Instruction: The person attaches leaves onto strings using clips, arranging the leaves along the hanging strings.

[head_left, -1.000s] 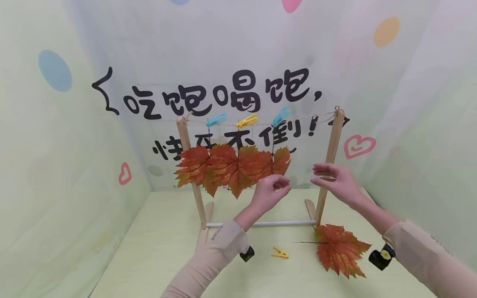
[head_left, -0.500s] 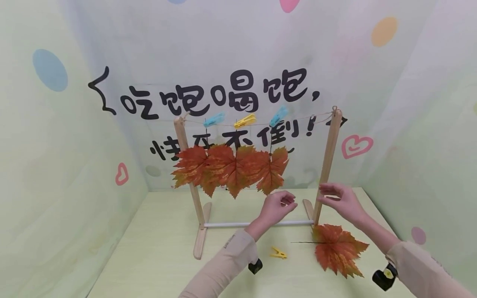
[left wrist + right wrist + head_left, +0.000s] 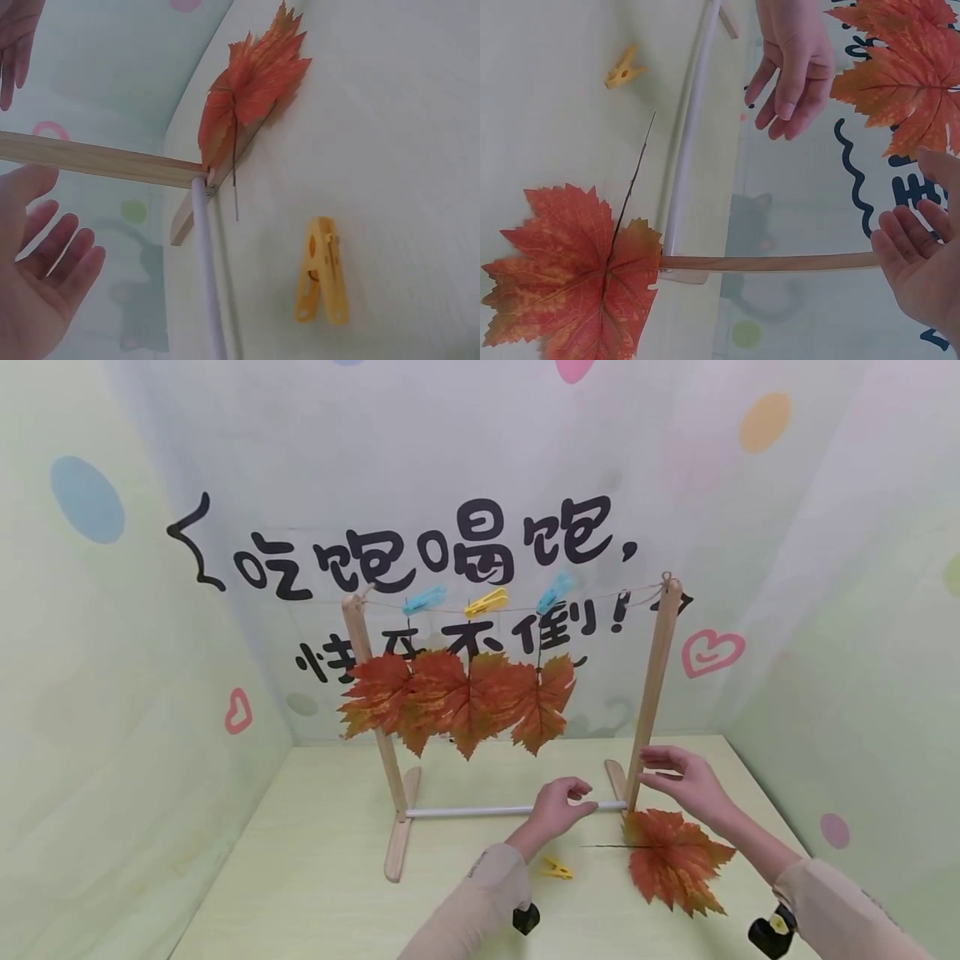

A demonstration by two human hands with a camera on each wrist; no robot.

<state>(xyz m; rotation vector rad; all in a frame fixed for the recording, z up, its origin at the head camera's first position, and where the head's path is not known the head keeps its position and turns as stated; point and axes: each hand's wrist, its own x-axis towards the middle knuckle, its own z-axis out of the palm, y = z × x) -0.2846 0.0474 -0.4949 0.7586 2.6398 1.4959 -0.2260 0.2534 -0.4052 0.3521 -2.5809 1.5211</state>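
Note:
My left hand [image 3: 558, 810] hovers over the table with loosely bent fingers and nothing in them, above a yellow clothespin [image 3: 557, 868]. My right hand [image 3: 686, 781] hangs near the frame's right post, also holding nothing, over a loose red-orange maple leaf [image 3: 675, 860]. That leaf lies on the table with its thin dark stem [image 3: 634, 180] pointing toward the clothespin. Several similar leaves [image 3: 465, 697] hang in a row from the string [image 3: 600, 599], their stems clipped by two blue clothespins [image 3: 425, 600] and a yellow one [image 3: 486, 602].
A wooden stand has a left post [image 3: 390, 768], a right post [image 3: 652, 693] and a white crossbar [image 3: 472, 812] low between its feet. Behind it is a printed cloth wall [image 3: 420, 443] with black lettering. The pale table [image 3: 300, 877] extends to both sides.
Both hands have come down from the hanging leaves toward the table, the left now lower than the crossbar's right end. The view has shifted slightly. Hanging and loose leaves stay in place.

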